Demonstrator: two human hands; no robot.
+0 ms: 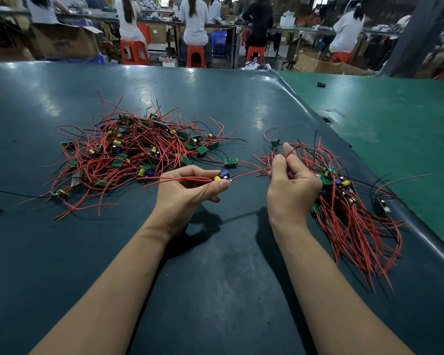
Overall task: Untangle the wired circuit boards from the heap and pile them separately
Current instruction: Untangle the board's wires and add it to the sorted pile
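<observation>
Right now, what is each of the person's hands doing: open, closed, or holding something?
Left hand: closed, pinching a small circuit board with red wires.
Right hand: closed, pinching a red wire between thumb and fingers.

A dark green desk [164, 93] shines under overhead light. Beyond it, people [195, 21] sit on orange stools [195, 56] at long benches [215, 24], among cardboard boxes [64, 42].

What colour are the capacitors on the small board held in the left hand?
Blue and yellow, on the small wired circuit board pinched by the left hand; head view.
</observation>
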